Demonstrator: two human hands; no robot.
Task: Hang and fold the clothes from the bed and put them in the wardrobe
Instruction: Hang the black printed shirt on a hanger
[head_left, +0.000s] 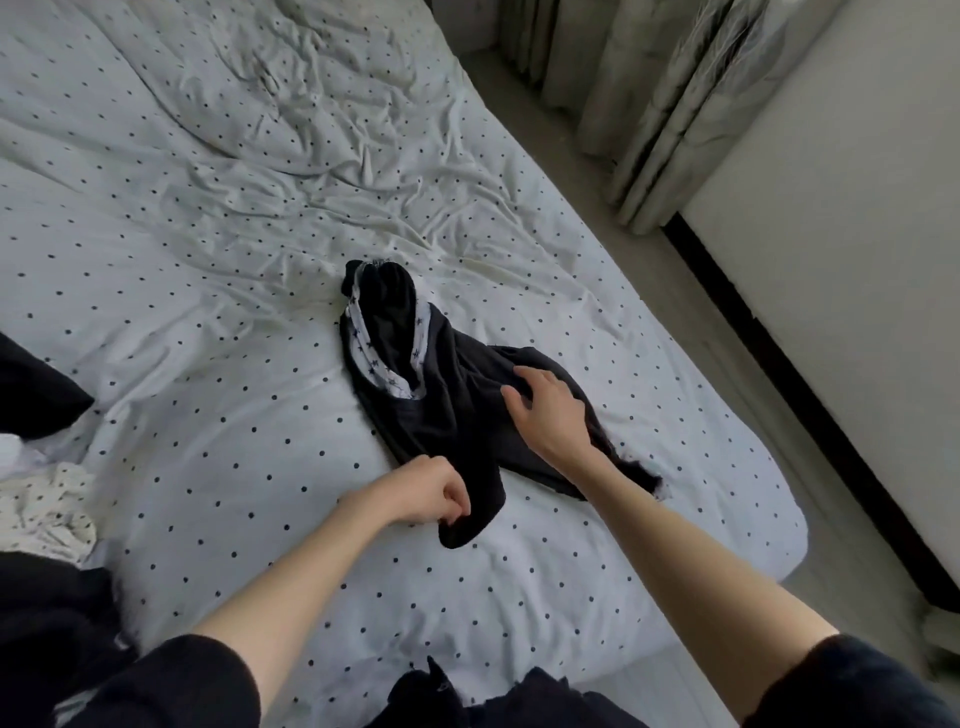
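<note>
Crumpled black garment (447, 410), star-print lining; left hand (431, 491) pinching hem, right hand (545, 410) spread flat.

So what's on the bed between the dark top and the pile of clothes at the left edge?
Nothing but dotted bedsheet. The head view shows bare sheet from the dark garment across to the pile of clothes at the left edge.

I see soft, dim daylight, brightest on the bed (218, 218); shadows faint; edges bowed by the wide lens; detail slightly smeared throughout.
</note>
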